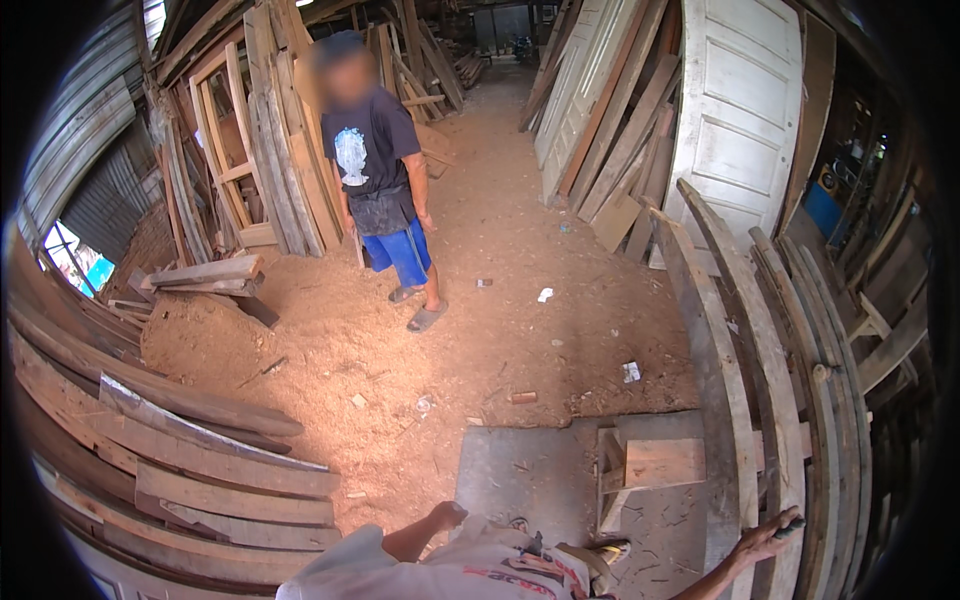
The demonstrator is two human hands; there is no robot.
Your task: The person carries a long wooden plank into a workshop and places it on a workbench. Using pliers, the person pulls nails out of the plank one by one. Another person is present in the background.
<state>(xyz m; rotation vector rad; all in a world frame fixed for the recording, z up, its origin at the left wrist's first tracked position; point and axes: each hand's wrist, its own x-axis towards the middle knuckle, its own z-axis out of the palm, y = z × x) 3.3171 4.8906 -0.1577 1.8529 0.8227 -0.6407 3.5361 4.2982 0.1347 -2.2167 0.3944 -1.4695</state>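
Observation:
My left hand hangs in front of my light shirt, its fingers curled in and nothing visible in them. My right hand reaches out to the lower right. It lies across a long, rough wooden plank, fingers bent over the plank's edge. A small dark patch shows at those fingers; I cannot make out what it is. Left of this plank a second long board stands on edge. A small wooden stand is on the grey sheet near my feet.
A person in a dark shirt and blue shorts stands ahead on the sawdust-covered floor. Stacked boards fill the left side. More planks stand at right, with a white panelled door behind. Door frames and timber lean along the walls.

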